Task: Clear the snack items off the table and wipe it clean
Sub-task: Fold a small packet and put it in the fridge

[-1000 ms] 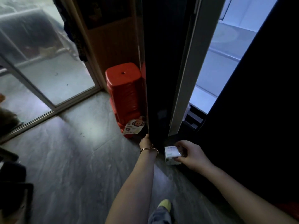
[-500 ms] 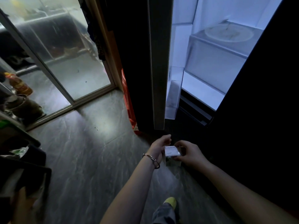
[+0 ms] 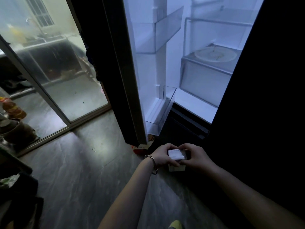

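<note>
A small white carton is held low in front of an open fridge. My left hand, with a bangle on its wrist, grips the carton's left side. My right hand grips its right side. The carton's lower part shows below my fingers. The fridge door stands swung wide to the left, its clear door bins bare. Inside, a round pale plate lies on a glass shelf.
A glass sliding door to a kitchen stands at left. A bottle of oil and dark pots sit at the far left. Something red lies on the floor behind the fridge door. The dark tiled floor spreads below.
The fridge door has swung wide open to the left, hiding the red stool. My left hand left the door's edge and joined my right hand on the carton.
</note>
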`<state>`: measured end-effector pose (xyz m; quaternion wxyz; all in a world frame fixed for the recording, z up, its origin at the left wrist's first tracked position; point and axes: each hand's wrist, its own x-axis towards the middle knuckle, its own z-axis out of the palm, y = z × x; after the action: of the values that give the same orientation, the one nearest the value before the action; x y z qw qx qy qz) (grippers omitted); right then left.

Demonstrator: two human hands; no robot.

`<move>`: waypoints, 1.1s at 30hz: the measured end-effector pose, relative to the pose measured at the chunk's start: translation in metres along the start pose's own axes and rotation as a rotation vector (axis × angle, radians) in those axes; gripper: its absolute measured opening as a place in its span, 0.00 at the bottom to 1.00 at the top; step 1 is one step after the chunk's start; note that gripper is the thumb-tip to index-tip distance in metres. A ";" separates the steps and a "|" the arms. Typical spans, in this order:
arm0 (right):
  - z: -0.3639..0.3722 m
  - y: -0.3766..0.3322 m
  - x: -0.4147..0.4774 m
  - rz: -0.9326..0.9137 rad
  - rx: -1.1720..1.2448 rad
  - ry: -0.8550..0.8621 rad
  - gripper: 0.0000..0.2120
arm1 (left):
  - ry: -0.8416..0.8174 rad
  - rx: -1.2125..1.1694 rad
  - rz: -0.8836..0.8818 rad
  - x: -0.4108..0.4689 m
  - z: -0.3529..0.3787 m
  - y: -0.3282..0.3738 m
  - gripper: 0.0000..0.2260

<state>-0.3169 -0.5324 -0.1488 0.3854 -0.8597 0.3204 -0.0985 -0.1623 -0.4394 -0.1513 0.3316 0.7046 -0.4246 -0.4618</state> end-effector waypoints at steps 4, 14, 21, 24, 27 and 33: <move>-0.016 -0.010 -0.001 -0.018 -0.019 0.044 0.22 | 0.032 0.091 0.074 -0.003 -0.006 0.022 0.28; -0.061 -0.047 -0.002 -0.098 0.022 0.162 0.20 | 0.146 0.153 0.223 -0.014 -0.033 0.076 0.25; -0.094 -0.060 0.001 -0.177 0.059 0.248 0.17 | 0.184 0.075 0.309 -0.015 -0.041 0.112 0.25; -0.107 -0.064 0.004 -0.191 0.065 0.281 0.17 | 0.185 0.020 0.332 -0.009 -0.044 0.126 0.24; -0.122 -0.070 0.011 -0.205 0.089 0.325 0.16 | 0.188 -0.015 0.368 -0.002 -0.050 0.142 0.24; -0.150 -0.090 0.031 -0.211 0.110 0.392 0.16 | 0.169 -0.118 0.421 0.022 -0.070 0.170 0.22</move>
<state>-0.3122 -0.5972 0.0168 0.3495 -0.8305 0.2918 -0.3208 -0.1417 -0.5248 0.0112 0.4958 0.6159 -0.5052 -0.3459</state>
